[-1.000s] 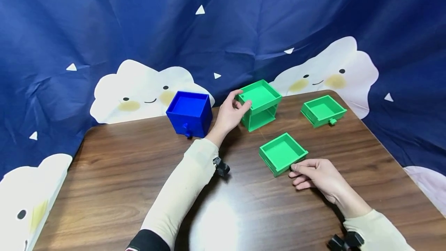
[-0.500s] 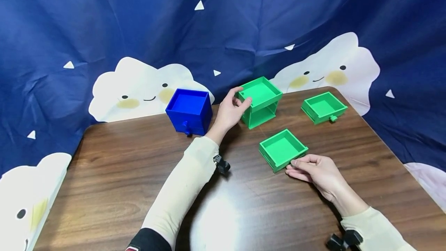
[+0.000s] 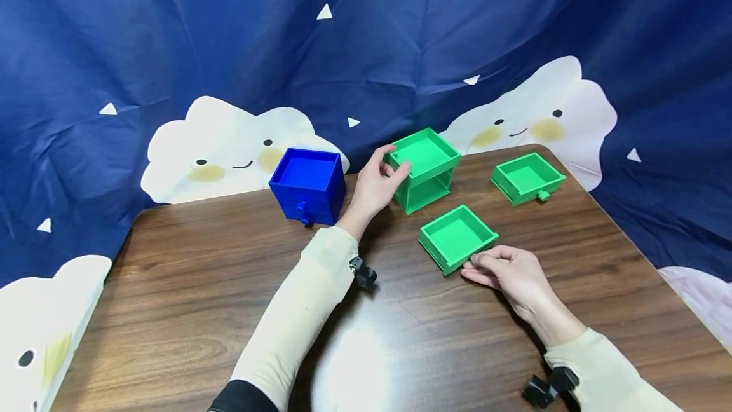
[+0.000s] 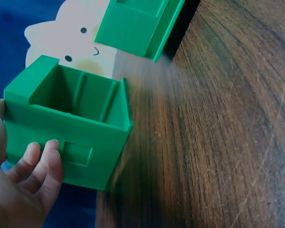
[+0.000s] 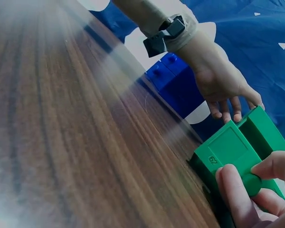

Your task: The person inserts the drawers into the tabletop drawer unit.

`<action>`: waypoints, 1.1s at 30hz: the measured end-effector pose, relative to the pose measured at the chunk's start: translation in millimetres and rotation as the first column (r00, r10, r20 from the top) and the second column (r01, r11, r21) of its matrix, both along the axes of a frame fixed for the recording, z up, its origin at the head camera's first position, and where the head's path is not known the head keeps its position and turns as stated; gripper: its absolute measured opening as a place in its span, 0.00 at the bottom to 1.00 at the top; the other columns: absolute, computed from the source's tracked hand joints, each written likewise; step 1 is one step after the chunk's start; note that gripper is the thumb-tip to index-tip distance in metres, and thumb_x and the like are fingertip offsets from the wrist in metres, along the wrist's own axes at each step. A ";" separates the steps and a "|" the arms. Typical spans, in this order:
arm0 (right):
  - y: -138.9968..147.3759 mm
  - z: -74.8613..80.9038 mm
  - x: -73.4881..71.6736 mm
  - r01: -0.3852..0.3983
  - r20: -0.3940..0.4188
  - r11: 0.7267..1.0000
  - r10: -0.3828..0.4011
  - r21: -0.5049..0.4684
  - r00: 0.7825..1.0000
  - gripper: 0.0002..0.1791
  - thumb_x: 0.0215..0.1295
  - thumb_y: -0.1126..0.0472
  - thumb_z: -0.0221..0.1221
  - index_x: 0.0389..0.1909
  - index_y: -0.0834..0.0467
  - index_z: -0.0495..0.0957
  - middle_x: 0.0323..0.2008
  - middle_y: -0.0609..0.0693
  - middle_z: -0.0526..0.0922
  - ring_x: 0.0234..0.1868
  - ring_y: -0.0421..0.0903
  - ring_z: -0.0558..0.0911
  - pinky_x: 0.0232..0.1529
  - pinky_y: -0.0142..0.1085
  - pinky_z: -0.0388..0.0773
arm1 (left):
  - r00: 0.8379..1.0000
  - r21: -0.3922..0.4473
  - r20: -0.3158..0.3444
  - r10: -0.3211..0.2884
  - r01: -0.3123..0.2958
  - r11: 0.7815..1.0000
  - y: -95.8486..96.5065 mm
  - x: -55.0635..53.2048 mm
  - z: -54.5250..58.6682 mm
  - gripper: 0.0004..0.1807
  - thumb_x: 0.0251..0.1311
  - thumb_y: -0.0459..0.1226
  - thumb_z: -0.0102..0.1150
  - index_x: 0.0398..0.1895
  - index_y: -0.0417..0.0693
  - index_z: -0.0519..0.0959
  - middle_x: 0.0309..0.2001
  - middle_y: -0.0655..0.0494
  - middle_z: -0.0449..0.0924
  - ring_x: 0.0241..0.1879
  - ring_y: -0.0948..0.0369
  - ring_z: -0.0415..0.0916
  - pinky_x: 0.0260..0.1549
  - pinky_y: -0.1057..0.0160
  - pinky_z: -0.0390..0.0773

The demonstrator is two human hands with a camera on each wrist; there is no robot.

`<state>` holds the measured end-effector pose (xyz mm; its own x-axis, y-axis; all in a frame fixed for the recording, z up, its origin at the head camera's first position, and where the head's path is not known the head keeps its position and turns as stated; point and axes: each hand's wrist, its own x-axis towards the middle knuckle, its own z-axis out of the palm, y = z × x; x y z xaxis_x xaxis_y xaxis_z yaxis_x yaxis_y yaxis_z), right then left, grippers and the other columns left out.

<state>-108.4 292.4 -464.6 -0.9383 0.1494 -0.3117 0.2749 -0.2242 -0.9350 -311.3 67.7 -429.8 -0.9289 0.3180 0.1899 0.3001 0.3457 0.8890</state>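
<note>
My left hand [image 3: 374,189] holds a green cabinet frame [image 3: 426,157] at its left side, thumb near the top rim. The frame has a shallow tray top and an open front compartment, also seen in the left wrist view. My right hand [image 3: 517,281] pinches the round knob [image 5: 251,183] of a green drawer [image 3: 457,234] between thumb and fingers. The drawer is just in front of the frame, apart from it, its knobbed front turned toward me. A second green drawer [image 3: 528,173] with a knob sits to the right, untouched.
A blue cabinet [image 3: 309,177] with knobs stands left of my left hand, close to the forearm. The wooden table [image 3: 200,297] ends at a blue cloth [image 3: 257,30] with white clouds behind it. The table's right edge slants past the second drawer.
The right hand has closed its fingers more at the drawer's front, and the drawer has moved slightly away from me and left, nearer the green frame. The left hand keeps its hold.
</note>
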 end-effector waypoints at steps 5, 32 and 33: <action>-5.5 -0.8 -8.8 0.012 -0.013 1.000 -0.013 -0.018 1.000 0.12 0.72 0.78 0.57 0.32 0.63 0.84 0.33 0.53 0.89 0.37 0.46 0.94 0.49 0.39 0.90 | 1.000 -0.002 0.001 0.007 -0.007 1.000 -2.7 -1.0 -0.3 0.30 0.75 0.51 0.63 0.75 0.53 0.74 0.36 0.58 0.75 0.36 0.58 0.73 0.36 0.66 0.71; -4.4 -1.6 -37.2 0.028 -0.047 0.999 -0.029 -0.021 0.998 0.13 0.72 0.79 0.55 0.31 0.63 0.83 0.34 0.54 0.88 0.36 0.45 0.94 0.49 0.39 0.90 | 1.000 0.059 0.013 -0.001 0.001 0.998 2.5 0.2 -5.1 0.29 0.74 0.51 0.65 0.75 0.56 0.74 0.33 0.58 0.75 0.30 0.61 0.77 0.34 0.67 0.74; -5.0 -1.2 -39.5 0.027 -0.050 0.999 -0.028 -0.023 0.998 0.13 0.72 0.79 0.55 0.31 0.63 0.83 0.33 0.54 0.89 0.36 0.46 0.94 0.49 0.39 0.90 | 1.000 0.058 0.014 0.001 -0.002 0.998 1.7 0.0 -4.9 0.29 0.74 0.50 0.65 0.75 0.56 0.74 0.33 0.58 0.75 0.29 0.61 0.78 0.34 0.66 0.74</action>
